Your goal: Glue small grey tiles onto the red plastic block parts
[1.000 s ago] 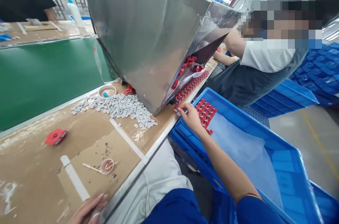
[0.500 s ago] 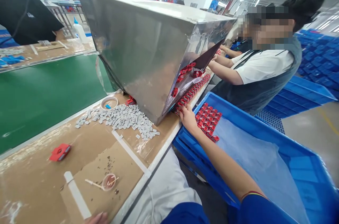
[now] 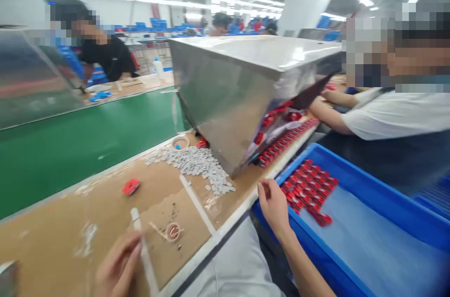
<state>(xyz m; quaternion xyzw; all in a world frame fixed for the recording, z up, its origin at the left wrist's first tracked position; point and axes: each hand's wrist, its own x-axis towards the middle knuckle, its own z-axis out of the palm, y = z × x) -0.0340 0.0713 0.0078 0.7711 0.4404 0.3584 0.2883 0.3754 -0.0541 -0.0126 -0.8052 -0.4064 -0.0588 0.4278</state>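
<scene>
My left hand (image 3: pixel 121 264) hovers over the brown work surface (image 3: pixel 101 217) at the bottom, slightly blurred, its fingers loosely curled with the thumb apart and no object visible in it. Beside the table's edge, my right hand (image 3: pixel 276 205) is closed, fingertips curled toward the thumb; whatever it may hold is hidden. It is just left of the red pieces (image 3: pixel 309 184) lying in rows in a blue bin (image 3: pixel 372 184). A long row of red pieces (image 3: pixel 288 140) runs along the table edge under a metal hood (image 3: pixel 225 105). One red piece (image 3: pixel 131 186) lies alone on the left.
Small grey tiles (image 3: pixel 200 166) are heaped before the hood, near a roll of tape (image 3: pixel 180 143). A small cup (image 3: pixel 173 231) with sticks stands near my left hand. Beyond is a green belt (image 3: pixel 105 128). A person (image 3: pixel 397 114) works at the right, another (image 3: pixel 108 58) across the belt.
My view has swung left and up. My right hand has drawn back from the row of red pieces. My left hand has risen further into view.
</scene>
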